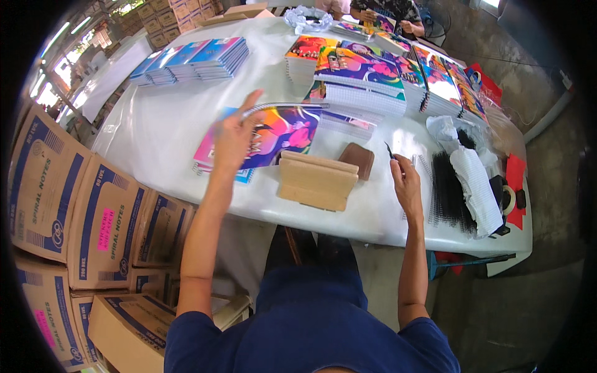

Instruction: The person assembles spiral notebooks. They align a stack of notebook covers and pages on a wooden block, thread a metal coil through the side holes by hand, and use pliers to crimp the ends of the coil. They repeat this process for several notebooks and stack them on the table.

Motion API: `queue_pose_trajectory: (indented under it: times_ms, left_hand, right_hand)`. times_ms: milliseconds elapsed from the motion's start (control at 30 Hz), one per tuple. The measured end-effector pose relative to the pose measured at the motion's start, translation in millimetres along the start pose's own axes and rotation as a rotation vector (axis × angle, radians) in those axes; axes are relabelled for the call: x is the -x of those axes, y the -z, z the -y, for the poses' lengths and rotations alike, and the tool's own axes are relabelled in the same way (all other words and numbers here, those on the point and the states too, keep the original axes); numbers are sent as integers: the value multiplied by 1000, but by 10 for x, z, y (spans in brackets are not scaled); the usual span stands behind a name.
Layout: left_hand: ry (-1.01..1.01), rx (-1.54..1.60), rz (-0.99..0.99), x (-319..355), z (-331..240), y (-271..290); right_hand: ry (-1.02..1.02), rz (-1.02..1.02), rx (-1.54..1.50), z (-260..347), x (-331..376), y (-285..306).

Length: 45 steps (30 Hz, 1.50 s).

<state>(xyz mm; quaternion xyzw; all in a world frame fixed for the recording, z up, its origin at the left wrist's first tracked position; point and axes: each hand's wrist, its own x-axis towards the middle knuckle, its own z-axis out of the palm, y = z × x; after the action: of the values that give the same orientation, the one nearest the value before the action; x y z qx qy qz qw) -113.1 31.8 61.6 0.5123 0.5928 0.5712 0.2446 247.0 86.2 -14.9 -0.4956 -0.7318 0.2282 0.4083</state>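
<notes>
At eleven o'clock from the centre of my view, just off the middle of the white table (158,133), lies the bright-covered notebook (283,133), its long axis running roughly from nine to three. Along its twelve o'clock edge I see a clear spiral coil (286,105), gently bowed, one end at the left hand (231,146) and the other pointing to three.

Stacked cardboard cartons (106,224) fill the side from seven to ten o'clock; their contents are hidden from me. Out at three o'clock, a pile of black coils (449,196) lies beside crumpled white wrapping (477,189).

The two hands are well apart. From seven o'clock the left forearm rises, its hand blurred over the notebook, fingers toward one; whether they pinch the coil, I cannot tell. From five o'clock the right forearm comes up, and the right hand (405,181) is closed around a slim dark tool (389,151), tip toward eleven.
</notes>
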Motion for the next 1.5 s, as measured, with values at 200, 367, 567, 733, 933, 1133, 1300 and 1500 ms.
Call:
queue_pose_trajectory:
  times_ms: [200, 367, 567, 733, 933, 1133, 1300, 1500]
  left_hand:
    - [-325, -32, -15, -440, 6, 574]
    - [-283, 447, 42, -593, 9, 749]
    - [-307, 770, 124, -672, 413, 505]
    - [-82, 771, 104, -888, 807, 802]
    - [453, 12, 132, -1107, 1349, 1667]
    - [186, -305, 285, -652, 1938, 1570]
    - [116, -428, 348, -712, 1831, 1471]
    - [-64, -732, 12, -805, 1742, 1085]
  right_hand:
    - [165, -111, 735, -633, -144, -244]
    - [289, -207, 47, 75, -458, -464]
    - [113, 220, -785, 1251, -891, -893]
    - [284, 267, -367, 1646, -919, -1275]
    - [881, 491, -18, 1821, -797, -1941]
    - [628, 209, -83, 1355, -1055, -994]
    - [8, -517, 554, 784, -1965, 16]
    - [-437, 56, 134, 228, -2407, 249]
